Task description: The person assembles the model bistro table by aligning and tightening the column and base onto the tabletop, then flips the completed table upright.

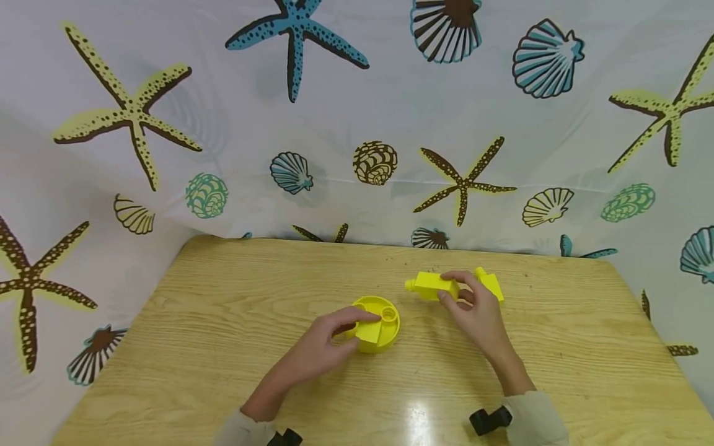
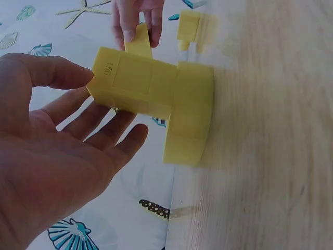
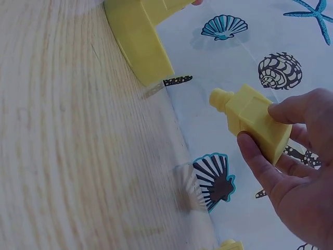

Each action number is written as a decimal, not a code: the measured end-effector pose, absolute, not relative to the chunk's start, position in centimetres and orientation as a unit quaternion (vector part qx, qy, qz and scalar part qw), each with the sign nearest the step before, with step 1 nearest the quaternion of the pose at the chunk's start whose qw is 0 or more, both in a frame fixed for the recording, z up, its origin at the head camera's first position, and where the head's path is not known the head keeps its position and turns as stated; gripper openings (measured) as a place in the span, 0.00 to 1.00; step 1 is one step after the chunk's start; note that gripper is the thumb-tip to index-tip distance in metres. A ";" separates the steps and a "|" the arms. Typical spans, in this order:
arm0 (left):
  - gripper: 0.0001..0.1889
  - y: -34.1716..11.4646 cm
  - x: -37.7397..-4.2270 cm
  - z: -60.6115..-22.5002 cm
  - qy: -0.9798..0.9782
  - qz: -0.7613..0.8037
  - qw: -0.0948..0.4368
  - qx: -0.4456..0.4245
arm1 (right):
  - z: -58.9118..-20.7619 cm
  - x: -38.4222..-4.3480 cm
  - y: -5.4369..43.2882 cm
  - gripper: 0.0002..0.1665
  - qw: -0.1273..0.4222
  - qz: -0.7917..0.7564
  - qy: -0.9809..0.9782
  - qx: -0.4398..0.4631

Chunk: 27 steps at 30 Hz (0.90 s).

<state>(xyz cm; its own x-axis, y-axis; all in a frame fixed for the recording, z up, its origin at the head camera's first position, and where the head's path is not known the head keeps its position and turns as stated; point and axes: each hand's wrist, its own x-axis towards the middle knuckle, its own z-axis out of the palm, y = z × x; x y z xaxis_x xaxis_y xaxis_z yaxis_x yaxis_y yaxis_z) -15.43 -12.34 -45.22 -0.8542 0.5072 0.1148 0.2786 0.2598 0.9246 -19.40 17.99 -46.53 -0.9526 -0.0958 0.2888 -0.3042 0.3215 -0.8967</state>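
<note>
A round yellow holder [image 1: 397, 325] with raised ring sockets sits on the table. In it stands an upright yellow bottle [image 1: 368, 332], neck end down, with small digits moulded near its end in the left wrist view. My left hand [image 1: 320, 347] has its thumb at one edge of this bottle and its fingers round the other side. My right hand [image 1: 476, 313] grips a second yellow bottle [image 3: 255, 117] near its base, between thumb and fingers. That bottle is tilted sideways, its ridged neck pointing left toward the holder, and is held above the table.
A third yellow bottle [image 1: 491, 286] lies on the table just behind the right hand. The wooden table [image 1: 223, 297] ends at the back against a white cloth [image 1: 334, 124] printed with starfish and shells. A dark strap piece [image 1: 491, 421] sits at the right sleeve.
</note>
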 end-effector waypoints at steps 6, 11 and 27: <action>0.16 -12.0 -15.5 -45.5 0.808 0.538 0.078 0.229 | -46.1 -19.2 17.8 0.25 0.099 0.558 -0.816 0.111; 0.17 -11.4 -15.2 -45.5 0.837 0.519 0.035 0.172 | -46.1 -19.0 17.6 0.26 0.086 0.564 -0.812 0.120; 0.22 -12.4 -16.3 -46.3 0.783 0.605 0.021 0.141 | -46.2 -18.3 16.7 0.26 0.076 0.541 -0.819 0.176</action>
<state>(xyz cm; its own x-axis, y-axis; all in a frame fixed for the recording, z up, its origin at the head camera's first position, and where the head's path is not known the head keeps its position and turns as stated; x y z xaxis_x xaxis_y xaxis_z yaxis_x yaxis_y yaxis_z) -16.27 -12.43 -46.33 -0.9593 0.2461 0.1387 0.1964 0.2281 0.9536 -18.25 16.69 -46.20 -0.9267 -0.2057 0.3144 -0.3700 0.3532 -0.8593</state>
